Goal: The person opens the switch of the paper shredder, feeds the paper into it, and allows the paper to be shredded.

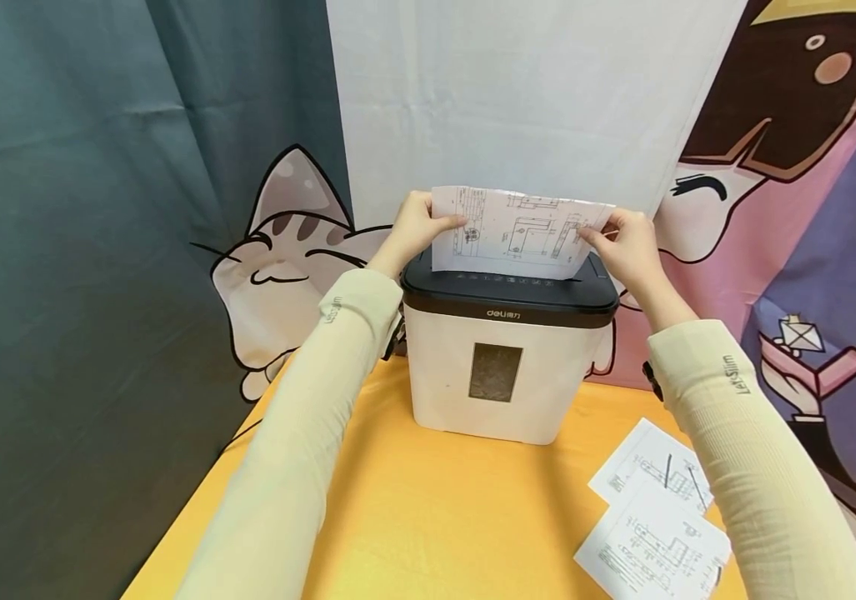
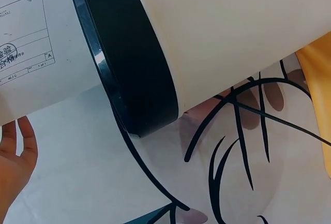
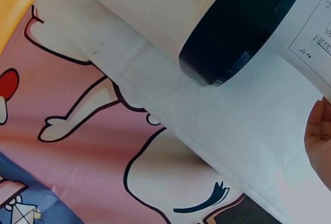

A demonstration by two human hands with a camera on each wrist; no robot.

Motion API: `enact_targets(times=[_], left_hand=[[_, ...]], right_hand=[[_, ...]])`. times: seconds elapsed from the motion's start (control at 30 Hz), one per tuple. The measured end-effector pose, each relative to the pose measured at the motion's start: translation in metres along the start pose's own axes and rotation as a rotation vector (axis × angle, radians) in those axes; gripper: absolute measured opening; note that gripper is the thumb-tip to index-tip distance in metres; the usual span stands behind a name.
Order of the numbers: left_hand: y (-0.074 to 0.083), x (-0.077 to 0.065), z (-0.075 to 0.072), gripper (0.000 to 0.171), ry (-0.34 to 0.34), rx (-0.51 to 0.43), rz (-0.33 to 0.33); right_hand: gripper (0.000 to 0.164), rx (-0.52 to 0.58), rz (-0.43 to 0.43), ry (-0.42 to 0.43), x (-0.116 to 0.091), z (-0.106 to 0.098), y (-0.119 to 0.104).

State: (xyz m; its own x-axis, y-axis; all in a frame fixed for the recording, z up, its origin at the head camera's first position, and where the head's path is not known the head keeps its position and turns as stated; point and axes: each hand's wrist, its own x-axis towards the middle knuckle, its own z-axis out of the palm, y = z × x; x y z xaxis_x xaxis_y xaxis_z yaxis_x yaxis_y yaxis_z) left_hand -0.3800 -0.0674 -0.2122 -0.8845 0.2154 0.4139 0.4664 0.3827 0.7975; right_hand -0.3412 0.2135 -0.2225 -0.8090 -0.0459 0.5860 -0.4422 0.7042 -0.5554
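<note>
A sheet of paper (image 1: 506, 233) printed with technical drawings stands upright over the black top of a white paper shredder (image 1: 435, 367), its lower edge at the feed slot. My left hand (image 1: 416, 223) pinches the sheet's left edge, thumb on the front face. At the upper right edge my right hand (image 1: 628, 242) pinches it between thumb and fingers. In the left wrist view, the left hand's fingers (image 2: 28, 141) show behind the paper's edge. The right wrist view catches part of the right hand (image 3: 319, 136) beside the paper's corner.
Two printed sheets (image 1: 660, 542) overlap on the yellow tabletop (image 1: 443, 508) at the front right, near my right sleeve. A patterned cloth backdrop (image 1: 488, 92) hangs close behind the shredder. A dark cord (image 1: 243, 435) runs over the table's left edge.
</note>
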Motion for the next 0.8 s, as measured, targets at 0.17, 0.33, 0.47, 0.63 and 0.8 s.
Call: enact_targets(times=[0.17, 0.33, 0.47, 0.63, 0.8], left_hand=[[-0.004, -0.001, 0.002, 0.020, -0.004, 0.010, 0.004], [-0.010, -0.004, 0.002, 0.021, -0.016, 0.011, -0.021], [-0.014, -0.006, 0.004, 0.021, -0.028, 0.009, -0.053], [-0.019, -0.007, 0.006, 0.022, -0.058, 0.006, -0.055], [-0.021, -0.010, 0.007, 0.021, -0.066, 0.029, -0.062]], right_hand=[[0.021, 0.006, 0.000, -0.003, -0.002, 0.003, 0.003], [0.021, 0.015, 0.004, -0.012, -0.005, 0.008, 0.006], [0.021, 0.016, 0.010, -0.021, -0.007, 0.011, 0.009], [0.019, -0.012, 0.004, -0.027, -0.009, 0.013, 0.013], [0.018, -0.030, -0.030, -0.038, -0.011, 0.014, 0.018]])
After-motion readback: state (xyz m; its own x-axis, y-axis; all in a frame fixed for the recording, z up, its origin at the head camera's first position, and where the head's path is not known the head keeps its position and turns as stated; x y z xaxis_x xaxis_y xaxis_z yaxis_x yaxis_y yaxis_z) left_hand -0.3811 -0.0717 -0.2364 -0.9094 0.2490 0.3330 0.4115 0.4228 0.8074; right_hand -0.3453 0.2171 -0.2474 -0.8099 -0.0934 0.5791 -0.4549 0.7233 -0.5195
